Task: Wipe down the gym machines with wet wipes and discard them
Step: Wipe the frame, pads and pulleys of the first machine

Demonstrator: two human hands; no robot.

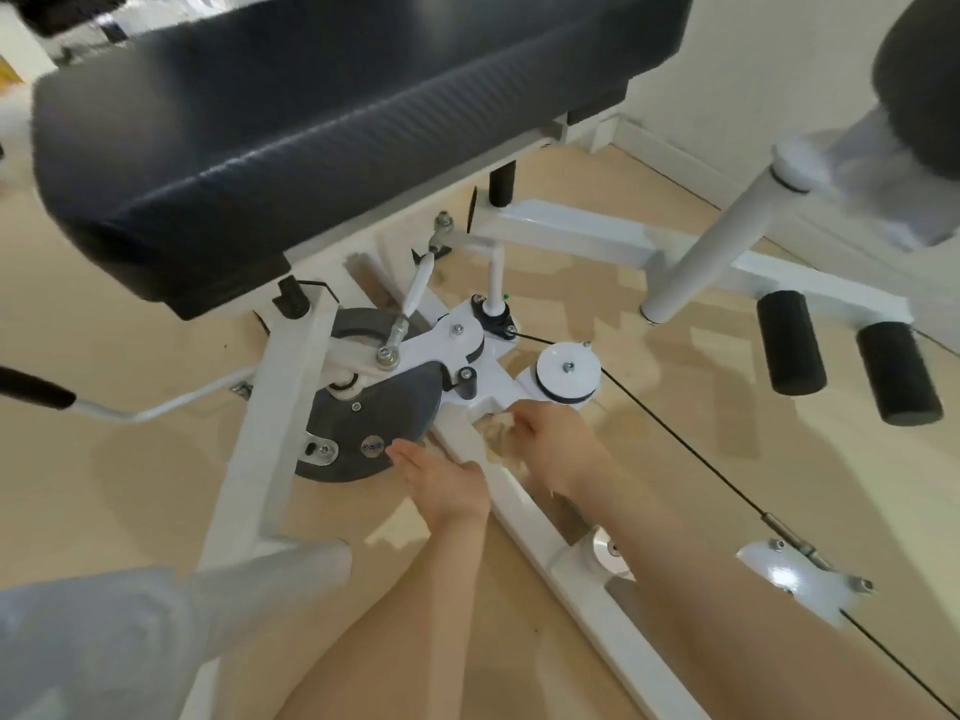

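A white machine (291,407) with a dark pad (332,127) stands on a tan floor (104,387). Under the pad sit a grey disc (379,413) and a white pulley (568,374), with a black cable (691,449) running off to the right. A low white bar (524,517) of the frame runs toward the camera. The right hand (558,439) has its fingers curled round a crumpled wipe (498,439), pressing it on that bar near the pulley. The left hand (441,480), fingers straight and together, rests beside the bar, fingertips near the disc.
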